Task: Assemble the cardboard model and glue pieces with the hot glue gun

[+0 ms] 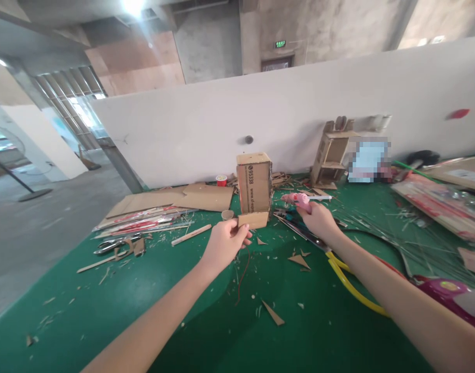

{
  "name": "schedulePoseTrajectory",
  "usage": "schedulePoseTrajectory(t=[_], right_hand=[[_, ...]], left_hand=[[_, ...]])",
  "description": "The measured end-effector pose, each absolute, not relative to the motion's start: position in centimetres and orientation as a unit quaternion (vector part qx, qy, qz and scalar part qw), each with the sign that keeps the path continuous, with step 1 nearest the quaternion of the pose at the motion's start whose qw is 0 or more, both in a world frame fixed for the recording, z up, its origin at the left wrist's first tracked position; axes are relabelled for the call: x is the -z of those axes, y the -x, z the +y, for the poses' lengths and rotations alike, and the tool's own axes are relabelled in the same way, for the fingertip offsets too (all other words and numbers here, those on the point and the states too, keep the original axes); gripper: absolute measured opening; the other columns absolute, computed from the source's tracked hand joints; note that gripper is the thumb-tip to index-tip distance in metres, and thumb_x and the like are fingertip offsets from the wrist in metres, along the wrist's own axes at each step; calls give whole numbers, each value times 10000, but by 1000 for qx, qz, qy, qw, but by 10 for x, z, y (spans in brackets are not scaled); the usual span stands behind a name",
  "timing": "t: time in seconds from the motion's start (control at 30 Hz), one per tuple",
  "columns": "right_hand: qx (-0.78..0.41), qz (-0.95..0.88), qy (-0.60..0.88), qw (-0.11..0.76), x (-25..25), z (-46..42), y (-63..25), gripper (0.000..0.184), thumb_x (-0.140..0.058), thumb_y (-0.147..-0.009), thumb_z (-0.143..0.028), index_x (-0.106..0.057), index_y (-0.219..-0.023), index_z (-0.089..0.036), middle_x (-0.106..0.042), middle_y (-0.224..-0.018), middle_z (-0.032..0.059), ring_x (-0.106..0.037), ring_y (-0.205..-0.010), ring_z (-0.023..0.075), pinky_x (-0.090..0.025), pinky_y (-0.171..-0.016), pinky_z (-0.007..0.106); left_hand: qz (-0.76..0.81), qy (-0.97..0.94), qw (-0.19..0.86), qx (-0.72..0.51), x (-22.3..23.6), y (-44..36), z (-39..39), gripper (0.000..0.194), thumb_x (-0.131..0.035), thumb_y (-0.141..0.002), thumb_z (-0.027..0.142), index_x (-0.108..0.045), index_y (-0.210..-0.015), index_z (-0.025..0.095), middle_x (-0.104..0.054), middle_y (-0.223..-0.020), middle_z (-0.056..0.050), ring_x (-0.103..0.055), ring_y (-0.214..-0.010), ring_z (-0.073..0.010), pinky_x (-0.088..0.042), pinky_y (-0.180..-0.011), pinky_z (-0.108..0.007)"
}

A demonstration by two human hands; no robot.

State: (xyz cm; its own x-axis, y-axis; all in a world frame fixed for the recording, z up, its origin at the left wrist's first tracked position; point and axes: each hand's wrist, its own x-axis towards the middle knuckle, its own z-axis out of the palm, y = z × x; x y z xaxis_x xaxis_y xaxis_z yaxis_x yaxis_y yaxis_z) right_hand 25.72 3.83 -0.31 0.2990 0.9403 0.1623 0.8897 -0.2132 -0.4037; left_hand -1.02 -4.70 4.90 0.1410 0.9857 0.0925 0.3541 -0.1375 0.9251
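My left hand (228, 239) pinches a small cardboard piece (253, 220) between thumb and fingers. That piece sits against the lower front of an upright cardboard box (254, 182) with printed lettering; whether the two are joined I cannot tell. My right hand (319, 220) is closed around the handle of a pink glue gun (299, 199), just right of the box. The gun's front end points left toward the box, and a white glue stick (322, 197) sticks out of its back. A thin reddish-brown wire (243, 280) trails below my left hand.
Large yellow-handled scissors (344, 274) and pliers lie under my right arm. A cardboard stand (331, 155) is at the back right. Flat cardboard (202, 197), metal scissors (116, 242) and a wooden stick (191, 235) lie left. Scraps litter the green tabletop (175, 321).
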Motion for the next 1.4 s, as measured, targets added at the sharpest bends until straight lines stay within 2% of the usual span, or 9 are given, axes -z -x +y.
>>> schedulePoseTrajectory(t=[0.17,0.4,0.57,0.67,0.73,0.87,1.0,1.17,1.4], right_hand=[[-33,-583,791,184,0,34,-259,516,-339,-901,-529,-613,-1084,-132,-587,-1161,205,-513,-1107,381,-404,-856,471],[-6,-594,788,162,-2,29,-259,464,-334,-911,-472,-567,-1123,-132,-588,-1166,166,-547,-1060,348,-433,-821,423],[63,-603,782,148,-22,11,-253,479,-426,-875,-435,-542,-1138,-53,-565,-1163,256,-510,-1095,413,-419,-829,467],[105,-619,766,142,-43,-9,-246,425,-421,-883,-380,-558,-1078,-28,-587,-1098,286,-512,-1100,426,-401,-852,480],[100,-637,751,141,-55,-24,-237,389,-454,-868,-393,-571,-1039,-63,-639,-959,247,-591,-985,394,-430,-792,454],[-151,-643,712,237,-60,-53,-208,303,-533,-813,-486,-593,-873,-195,-661,-746,91,-650,-709,260,-471,-595,343],[-517,-464,617,369,-47,-69,-177,270,-619,-771,-442,-579,-847,-186,-640,-777,54,-609,-606,170,-414,-370,234],[-582,-384,571,433,-36,-71,-159,137,-597,-820,-289,-566,-812,-155,-590,-761,29,-576,-593,101,-402,-362,160],[-591,-315,540,509,-24,-66,-160,44,-537,-850,-191,-553,-839,-151,-617,-836,54,-628,-686,119,-507,-430,186]], left_hand=[[542,-604,455,-367,-49,5,-52,198,-538,-874,274,-609,-763,127,-704,-755,-83,-667,-593,-129,-544,-538,-227],[520,-537,562,-354,-41,3,-52,157,-529,-893,226,-596,-808,113,-688,-805,-92,-679,-625,-136,-583,-596,-263],[508,-500,605,-355,-35,4,-51,164,-568,-883,253,-592,-802,112,-701,-803,-100,-693,-649,-155,-596,-625,-284],[516,-478,616,-354,-34,2,-52,160,-576,-879,240,-593,-789,109,-704,-802,-103,-692,-641,-156,-597,-632,-295],[517,-463,625,-357,-35,1,-51,161,-574,-880,225,-598,-776,105,-701,-791,-98,-687,-637,-148,-594,-631,-283],[502,-446,641,-371,-35,-1,-52,186,-556,-894,219,-617,-775,91,-689,-771,-86,-681,-634,-129,-587,-626,-249],[490,-442,645,-387,-34,-2,-54,179,-580,-885,253,-625,-817,93,-690,-779,-81,-683,-637,-128,-583,-621,-239],[486,-447,645,-385,-34,-5,-55,186,-595,-877,267,-619,-841,86,-683,-773,-81,-680,-622,-124,-578,-609,-230],[524,-492,624,-307,-37,-2,-54,259,-546,-890,359,-568,-827,109,-672,-742,-72,-665,-585,-133,-566,-586,-265]])
